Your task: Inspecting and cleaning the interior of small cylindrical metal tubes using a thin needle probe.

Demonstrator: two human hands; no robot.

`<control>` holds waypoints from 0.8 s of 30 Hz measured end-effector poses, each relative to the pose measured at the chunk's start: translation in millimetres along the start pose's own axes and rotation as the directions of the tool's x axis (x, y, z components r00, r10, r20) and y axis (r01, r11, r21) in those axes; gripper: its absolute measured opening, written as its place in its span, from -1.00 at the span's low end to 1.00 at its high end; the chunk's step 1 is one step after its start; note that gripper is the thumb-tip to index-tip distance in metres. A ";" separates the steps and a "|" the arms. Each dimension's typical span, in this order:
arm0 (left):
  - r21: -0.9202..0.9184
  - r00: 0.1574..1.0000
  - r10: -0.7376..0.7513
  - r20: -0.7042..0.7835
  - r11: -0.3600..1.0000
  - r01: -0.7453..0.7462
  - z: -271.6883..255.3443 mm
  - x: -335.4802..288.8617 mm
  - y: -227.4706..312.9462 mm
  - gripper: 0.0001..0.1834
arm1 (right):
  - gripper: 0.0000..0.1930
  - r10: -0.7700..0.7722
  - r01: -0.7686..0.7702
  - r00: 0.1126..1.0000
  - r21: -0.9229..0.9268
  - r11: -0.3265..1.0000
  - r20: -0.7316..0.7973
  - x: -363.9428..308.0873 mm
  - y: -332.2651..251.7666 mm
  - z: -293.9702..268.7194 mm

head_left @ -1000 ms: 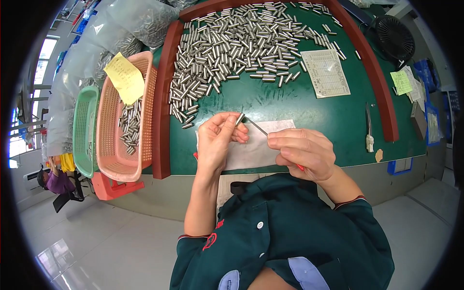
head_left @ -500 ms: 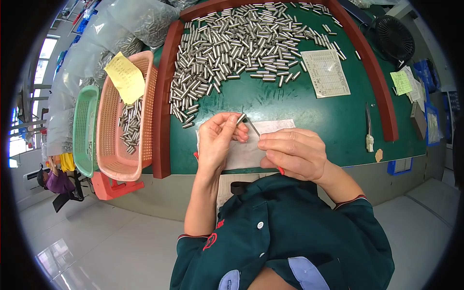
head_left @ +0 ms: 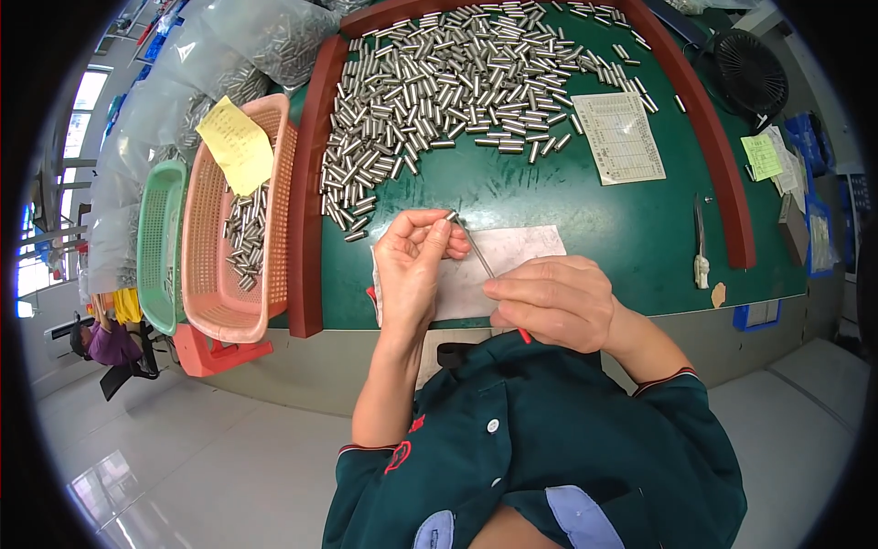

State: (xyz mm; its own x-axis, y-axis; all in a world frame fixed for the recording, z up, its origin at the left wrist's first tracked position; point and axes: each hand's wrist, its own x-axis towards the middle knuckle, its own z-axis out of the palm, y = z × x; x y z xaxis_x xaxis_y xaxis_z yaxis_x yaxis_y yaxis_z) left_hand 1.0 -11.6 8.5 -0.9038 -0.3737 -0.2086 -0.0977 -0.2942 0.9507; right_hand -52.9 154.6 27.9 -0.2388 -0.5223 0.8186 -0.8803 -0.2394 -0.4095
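Observation:
My left hand pinches a short, shiny metal pin between thumb and fingertips above a white cloth. My right hand is closed around a thin metal rod tool. The tool's far tip meets or nearly meets the pin; I cannot tell if it touches. A red end shows below my right hand and seems to belong to the tool. Beyond both hands, a large heap of similar metal pins spreads over the green tabletop.
Reddish-brown rails border the work area. Left of them stand a pink basket with pins and a yellow note, a green basket and plastic bags. A printed sheet, a tweezer-like tool and a black fan are at the right.
The pin has turned in my left fingers and appears more in line with the rod. My right hand has shifted slightly down and left with the tool.

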 end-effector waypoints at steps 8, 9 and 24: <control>0.001 1.000 0.001 -0.017 1.000 -0.001 0.2 0.1 2.6 -0.88 | -0.69 -0.111 0.112 0.992 0.024 0.993 -0.062 0.0 -2.4 0.8; 0.001 1.000 0.002 -0.016 1.000 -0.002 -0.7 0.7 2.7 -0.88 | -0.70 -0.113 0.114 0.989 0.013 0.993 -0.096 1.8 -1.4 -2.6; -0.110 0.987 -0.118 0.107 0.985 0.129 -9.5 2.4 7.0 -0.86 | -0.70 -0.026 0.011 0.983 -0.082 0.997 -0.181 1.8 2.9 -2.3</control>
State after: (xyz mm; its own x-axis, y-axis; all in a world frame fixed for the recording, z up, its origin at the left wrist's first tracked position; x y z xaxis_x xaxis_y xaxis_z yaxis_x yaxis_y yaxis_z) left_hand 2.1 -22.8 12.5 -0.9255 -0.2399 -0.2930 -0.1672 -0.4354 0.8846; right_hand -56.7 154.8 29.1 -0.2862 -0.3590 0.8883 -0.9136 -0.1772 -0.3660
